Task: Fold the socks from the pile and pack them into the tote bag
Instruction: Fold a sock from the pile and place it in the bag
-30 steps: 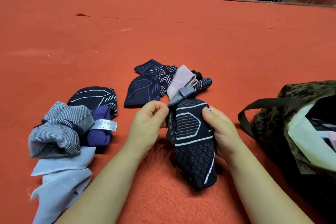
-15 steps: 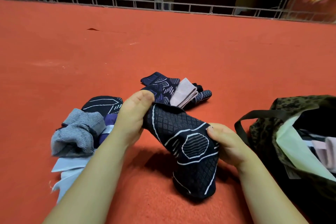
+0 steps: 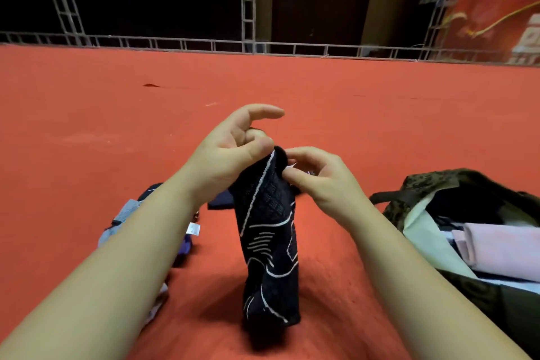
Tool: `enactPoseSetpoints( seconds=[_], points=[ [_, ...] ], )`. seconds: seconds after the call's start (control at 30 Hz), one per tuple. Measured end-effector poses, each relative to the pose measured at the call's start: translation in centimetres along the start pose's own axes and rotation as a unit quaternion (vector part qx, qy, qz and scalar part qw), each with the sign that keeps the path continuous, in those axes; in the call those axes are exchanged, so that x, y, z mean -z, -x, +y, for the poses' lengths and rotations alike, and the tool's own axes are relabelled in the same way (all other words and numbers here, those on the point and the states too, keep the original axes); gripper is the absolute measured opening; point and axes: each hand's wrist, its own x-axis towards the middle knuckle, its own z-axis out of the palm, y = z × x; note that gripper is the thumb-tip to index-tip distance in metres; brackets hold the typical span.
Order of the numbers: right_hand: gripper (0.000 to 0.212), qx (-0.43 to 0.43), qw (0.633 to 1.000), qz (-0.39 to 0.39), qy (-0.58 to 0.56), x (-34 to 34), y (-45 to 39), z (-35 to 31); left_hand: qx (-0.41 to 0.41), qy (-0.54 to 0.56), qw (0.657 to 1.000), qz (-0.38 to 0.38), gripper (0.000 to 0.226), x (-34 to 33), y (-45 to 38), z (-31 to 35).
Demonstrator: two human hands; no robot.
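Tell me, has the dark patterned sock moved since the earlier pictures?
Yes. The dark patterned sock now hangs upright from both hands, lifted higher above the red carpet.

Orange-red carpeted floor [image 3: 380,114] runs back to a low grey metal truss railing [image 3: 181,44], upright truss columns [image 3: 248,0] behind it, a dark brown door [image 3: 321,0], a red printed banner [image 3: 491,26] at far right.

Inventory, on the red carpet [image 3: 350,126]:
- Hands: 2, left hand [image 3: 230,152] and right hand [image 3: 318,181].
- Dark patterned sock [image 3: 268,242], held up: 1.
- Tote bag [image 3: 432,193], right edge: 1.
- Sock pile [image 3: 187,240], left, mostly hidden by the forearm: number cannot be told.
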Motion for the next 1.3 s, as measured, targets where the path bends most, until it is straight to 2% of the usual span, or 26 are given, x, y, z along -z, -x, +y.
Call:
enactPoseSetpoints(
  seconds=[0.13, 0.27, 0.33, 0.4, 0.47, 0.5, 0.53, 0.6, 0.67, 0.7, 0.77, 0.83, 0.9, 0.97, 1.03, 1.1, 1.2, 1.3],
  points=[
    [0.012, 0.008, 0.999, 0.009, 0.047, 0.3, 0.2, -0.5, -0.015, 0.03, 0.999, 0.006, 0.033, 0.4, 0.6, 0.4],
    [0.012, 0.012, 0.998, -0.018, 0.065, -0.2, 0.6, -1.2, -0.013, 0.087, 0.996, 0.004, 0.047, 0.4, 1.1, 0.5],
    [0.02, 0.006, 1.0, -0.015, 0.003, -0.3, 1.0, -1.5, -0.004, 0.098, 0.995, 0.017, 0.047, 0.5, 1.3, 0.3],
    [0.022, -0.012, 0.989, -0.013, -0.146, 0.0, 1.5, -2.2, 0.012, 0.101, 0.995, 0.018, 0.045, 0.8, 1.6, 0.1],
    [0.016, -0.019, 0.955, -0.075, -0.287, 0.8, 2.0, -3.0, 0.039, 0.09, 0.995, -0.01, 0.043, 1.1, 2.0, 0.1],
    [0.015, -0.019, 0.945, -0.122, -0.303, 1.1, 2.2, -3.3, 0.058, 0.061, 0.996, -0.035, 0.041, 1.3, 2.1, 0.1],
    [0.016, -0.021, 0.946, -0.163, -0.278, 1.3, 2.4, -3.6, 0.081, 0.018, 0.995, -0.06, 0.035, 1.4, 2.3, 0.3],
    [0.018, -0.02, 0.969, -0.2, -0.146, 1.9, 2.5, -4.2, 0.113, -0.056, 0.987, -0.095, 0.019, 1.4, 2.5, 0.7],
    [0.021, -0.014, 0.977, -0.212, -0.03, 2.6, 2.5, -4.6, 0.117, -0.077, 0.986, -0.088, 0.013, 1.7, 2.4, 0.9],
    [0.019, -0.011, 0.976, -0.216, -0.009, 2.9, 2.5, -4.9, 0.108, -0.074, 0.988, -0.081, 0.01, 1.9, 2.3, 1.0],
    [0.019, -0.006, 0.978, -0.209, -0.012, 3.3, 2.3, -5.6, 0.065, -0.048, 0.993, -0.084, 0.009, 2.2, 2.0, 0.8],
    [0.019, 0.011, 0.978, -0.207, -0.017, 3.6, 2.2, -6.2, 0.016, 0.025, 0.995, -0.092, 0.024, 2.5, 1.8, 0.5],
    [0.012, 0.042, 0.975, -0.214, 0.039, 3.8, 1.9, -6.6, -0.009, 0.101, 0.991, -0.088, 0.027, 2.8, 1.6, 0.4],
    [0.009, 0.047, 0.968, -0.218, 0.118, 3.7, 1.7, -6.8, 0.001, 0.116, 0.989, -0.09, 0.026, 2.9, 1.6, 0.5],
    [0.011, 0.039, 0.963, -0.21, 0.166, 3.2, 1.6, -6.6, 0.043, 0.032, 0.992, -0.116, 0.027, 2.7, 1.7, 0.8],
    [0.021, 0.057, 0.964, -0.181, 0.185, 2.7, 1.7, -6.7, 0.071, -0.098, 0.98, -0.156, 0.032, 2.2, 1.8, 1.3],
    [0.031, 0.061, 0.977, -0.146, 0.145, 2.8, 1.7, -6.8, 0.055, -0.247, 0.951, -0.176, 0.019, 1.4, 1.8, 1.5],
    [0.028, 0.067, 0.958, -0.185, 0.208, 3.8, 1.7, -6.5, 0.025, -0.189, 0.963, -0.189, 0.008, 1.7, 2.1, 1.8]
  ],
)
